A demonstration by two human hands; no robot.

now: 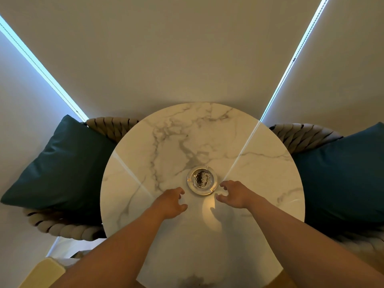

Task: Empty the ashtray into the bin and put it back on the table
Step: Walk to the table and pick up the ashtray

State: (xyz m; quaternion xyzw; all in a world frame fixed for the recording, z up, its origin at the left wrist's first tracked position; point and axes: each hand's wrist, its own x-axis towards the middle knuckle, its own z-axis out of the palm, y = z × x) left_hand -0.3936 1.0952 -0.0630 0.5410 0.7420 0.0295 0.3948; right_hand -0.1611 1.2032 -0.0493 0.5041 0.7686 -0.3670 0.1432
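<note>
A round clear glass ashtray (202,180) holding dark ash and crumbs sits near the middle of a round white marble table (166,138). My left hand (171,202) hovers just below and left of the ashtray, fingers curled and apart, holding nothing. My right hand (233,193) is just right of the ashtray's near edge, fingers spread, thumb and fingertips close to the rim but apart from it. No bin is in view.
A woven rope chair with a dark teal cushion (60,163) stands left of the table, and a matching chair with a teal cushion (342,175) stands right. Closed roller blinds (187,48) hang behind. A pale yellow object (43,271) lies at the bottom left.
</note>
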